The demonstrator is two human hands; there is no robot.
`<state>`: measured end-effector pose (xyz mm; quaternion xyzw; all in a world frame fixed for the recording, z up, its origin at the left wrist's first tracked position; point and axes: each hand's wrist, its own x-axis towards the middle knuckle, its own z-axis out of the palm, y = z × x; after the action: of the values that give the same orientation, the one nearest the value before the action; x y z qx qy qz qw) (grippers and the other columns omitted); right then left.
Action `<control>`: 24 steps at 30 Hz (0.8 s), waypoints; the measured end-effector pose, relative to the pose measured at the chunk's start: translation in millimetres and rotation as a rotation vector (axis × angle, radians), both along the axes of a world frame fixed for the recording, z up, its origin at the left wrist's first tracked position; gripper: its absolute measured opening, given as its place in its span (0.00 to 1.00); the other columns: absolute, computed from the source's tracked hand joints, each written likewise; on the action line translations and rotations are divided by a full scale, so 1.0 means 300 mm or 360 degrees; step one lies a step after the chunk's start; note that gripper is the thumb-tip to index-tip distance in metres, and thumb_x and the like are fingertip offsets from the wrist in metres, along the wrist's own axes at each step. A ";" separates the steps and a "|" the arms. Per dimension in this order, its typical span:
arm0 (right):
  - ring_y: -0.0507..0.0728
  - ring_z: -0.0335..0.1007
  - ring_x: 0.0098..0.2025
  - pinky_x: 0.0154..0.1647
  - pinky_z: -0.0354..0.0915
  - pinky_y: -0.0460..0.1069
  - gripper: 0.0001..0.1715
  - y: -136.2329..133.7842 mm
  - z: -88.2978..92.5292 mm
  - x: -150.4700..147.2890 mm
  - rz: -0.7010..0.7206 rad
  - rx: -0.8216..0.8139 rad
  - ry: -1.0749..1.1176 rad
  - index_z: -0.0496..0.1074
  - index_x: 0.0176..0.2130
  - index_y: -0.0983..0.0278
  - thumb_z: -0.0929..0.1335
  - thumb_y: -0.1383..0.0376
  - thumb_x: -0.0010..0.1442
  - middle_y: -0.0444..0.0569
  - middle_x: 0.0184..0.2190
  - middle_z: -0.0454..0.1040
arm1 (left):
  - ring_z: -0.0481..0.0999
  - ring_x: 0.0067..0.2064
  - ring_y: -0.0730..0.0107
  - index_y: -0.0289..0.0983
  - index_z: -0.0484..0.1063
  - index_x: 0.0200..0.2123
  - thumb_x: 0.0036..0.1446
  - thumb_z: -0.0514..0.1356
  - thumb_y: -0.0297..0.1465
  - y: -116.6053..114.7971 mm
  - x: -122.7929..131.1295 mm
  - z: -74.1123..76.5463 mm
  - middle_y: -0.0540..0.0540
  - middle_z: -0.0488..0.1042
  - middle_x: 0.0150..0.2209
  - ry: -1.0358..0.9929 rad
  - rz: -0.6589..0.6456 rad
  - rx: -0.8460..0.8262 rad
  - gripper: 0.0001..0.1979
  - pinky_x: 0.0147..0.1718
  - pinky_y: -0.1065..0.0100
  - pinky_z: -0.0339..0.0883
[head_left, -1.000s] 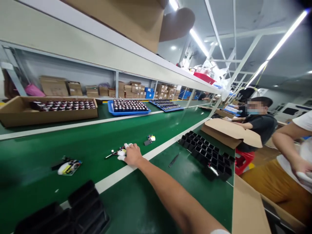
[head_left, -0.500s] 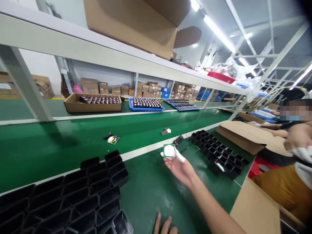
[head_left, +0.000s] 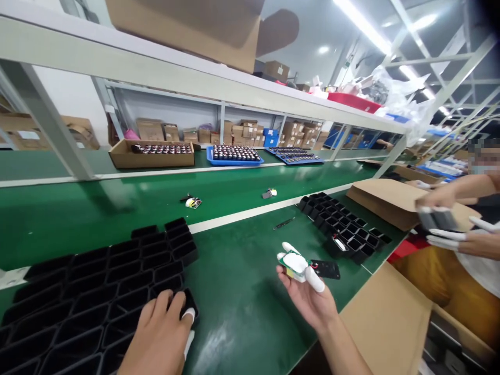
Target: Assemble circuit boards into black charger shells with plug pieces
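Note:
In the head view my right hand (head_left: 308, 297) is closed on a green circuit board (head_left: 296, 264) topped by a white disc-like part. White finger covers show on its thumb and fingertips. A flat black piece (head_left: 327, 269) hangs off the board's right side, with a bit of red wire between them. My left hand (head_left: 164, 325) reaches over the right edge of a block of open black plastic boxes (head_left: 82, 297). Its fingers curl over the rim of one black plastic box (head_left: 192, 302), and its thumb, in a white cover, lies along the outside.
Two board assemblies (head_left: 193, 202) (head_left: 269, 193) lie on the green belt (head_left: 230, 187). More black boxes (head_left: 339, 224) stand at right, near a thin black strip (head_left: 284, 224). Filled trays (head_left: 234, 154) line the back under a shelf. A co-worker's hands (head_left: 449, 224) work beside cardboard (head_left: 390, 200) at right.
My left hand has moved left from the bare table onto the black box at the block's edge. My right hand, still with the board, has come nearer and lower. The camera view has shifted.

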<state>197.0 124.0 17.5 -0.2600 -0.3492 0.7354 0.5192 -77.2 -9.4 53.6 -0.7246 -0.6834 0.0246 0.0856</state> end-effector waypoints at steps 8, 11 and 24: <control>0.61 0.80 0.38 0.37 0.79 0.55 0.17 -0.066 0.025 0.030 -0.0059 -0.0008 -0.0099 0.81 0.38 0.60 0.78 0.53 0.52 0.53 0.41 0.82 | 0.58 0.68 0.39 0.32 0.77 0.33 0.54 0.54 0.17 0.086 0.142 -0.078 0.33 0.67 0.61 -0.0589 -0.0438 0.0357 0.13 0.63 0.44 0.63; 0.57 0.79 0.32 0.29 0.77 0.48 0.15 -0.095 0.034 0.041 -0.0087 -0.0019 -0.0111 0.81 0.39 0.59 0.78 0.54 0.54 0.51 0.34 0.82 | 0.64 0.66 0.42 0.31 0.74 0.37 0.60 0.51 0.18 0.132 0.238 -0.115 0.29 0.65 0.61 -0.0694 -0.0576 0.0212 0.12 0.58 0.49 0.71; 0.47 0.67 0.21 0.15 0.66 0.38 0.10 -0.209 0.012 0.055 -0.0225 -0.0221 0.0209 0.81 0.33 0.58 0.78 0.57 0.51 0.45 0.29 0.79 | 0.73 0.59 0.48 0.40 0.51 0.65 0.62 0.58 0.30 0.156 0.259 -0.224 0.35 0.69 0.59 -0.1714 -0.0111 0.0162 0.30 0.56 0.46 0.72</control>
<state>213.6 61.3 21.2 -0.2707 -0.2434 0.7348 0.5724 0.6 37.4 -13.5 -0.6518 -0.6065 -0.3864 -0.2410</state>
